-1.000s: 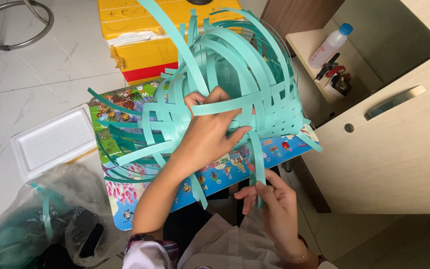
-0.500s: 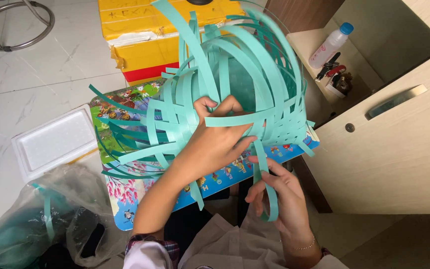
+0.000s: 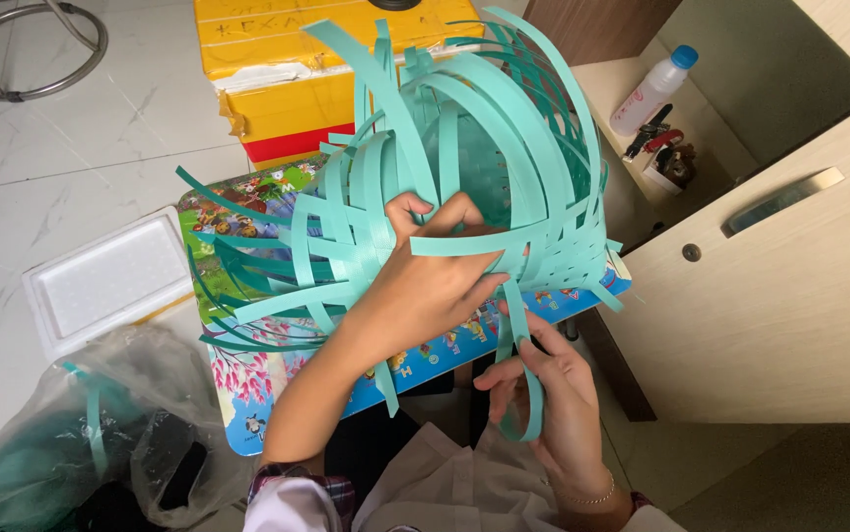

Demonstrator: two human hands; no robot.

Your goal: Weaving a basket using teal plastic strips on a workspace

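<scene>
A half-woven basket of turquoise plastic strips stands on a small colourful table, with loose strip ends fanning out left and arching overhead. My left hand presses against the basket's woven side, fingers pinching a horizontal strip. Below it, my right hand grips the hanging end of a vertical strip that curls under my fingers.
A yellow and red box sits behind the table. A white foam tray lies on the tiled floor at left, with a clear plastic bag holding turquoise material below it. A wooden cabinet and a shelf with a white bottle stand at right.
The basket has tipped slightly and shifted right. My right hand has moved down along the hanging strip, and my left hand keeps its hold on the woven side.
</scene>
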